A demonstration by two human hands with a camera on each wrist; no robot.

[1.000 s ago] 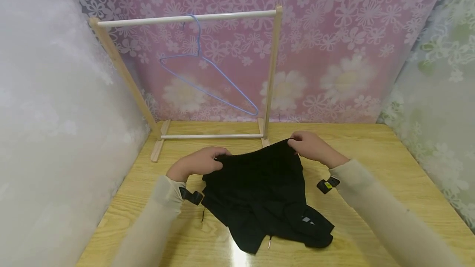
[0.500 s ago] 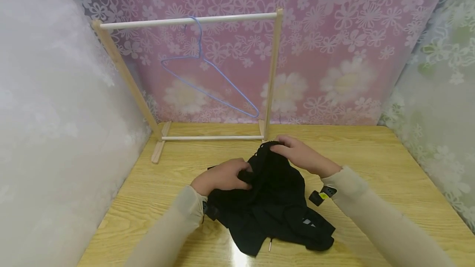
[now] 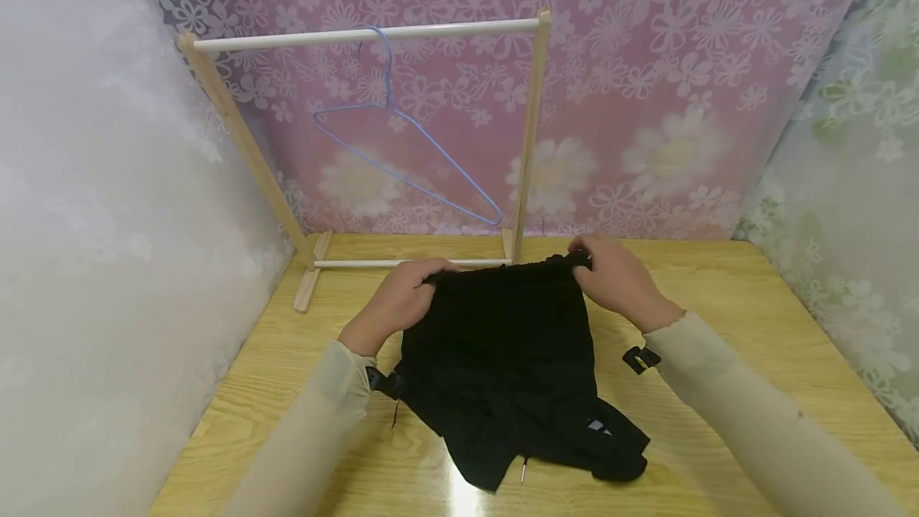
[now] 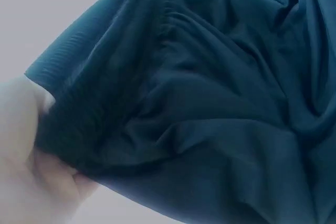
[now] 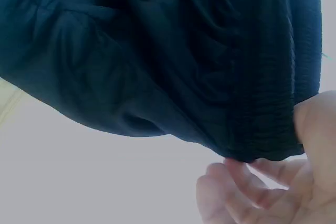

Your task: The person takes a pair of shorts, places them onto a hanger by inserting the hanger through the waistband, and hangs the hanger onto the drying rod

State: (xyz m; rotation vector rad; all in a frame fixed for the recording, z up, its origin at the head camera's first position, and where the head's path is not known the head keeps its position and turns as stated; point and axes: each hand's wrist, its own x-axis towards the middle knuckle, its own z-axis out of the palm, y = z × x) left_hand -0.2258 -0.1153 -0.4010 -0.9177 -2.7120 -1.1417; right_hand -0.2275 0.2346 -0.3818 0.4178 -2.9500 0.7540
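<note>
Black shorts [image 3: 502,341] with a gathered elastic waistband are held up at the far end in the head view, their lower part lying crumpled on the table. My left hand [image 3: 405,294] grips the waistband's left end, thumb inside the band in the left wrist view. At the right end, my right hand [image 3: 613,278] pinches the waistband between thumb and fingers. The band [image 5: 265,77] is stretched between both hands, and its opening shows in the wrist views. A small pale logo marks the lower right of the cloth. A thin cord end pokes out at the near edge.
Behind the shorts stands a wooden rack [image 3: 533,134] with a white top bar [image 3: 287,40]. A blue wire hanger [image 3: 445,151] hangs from that bar. The wood-grain table [image 3: 718,325] extends right, against flowered walls.
My left hand first moved inward to the right and the waistband bunched up. Both hands then spread apart and lifted, so the waistband is now stretched straight and higher.
</note>
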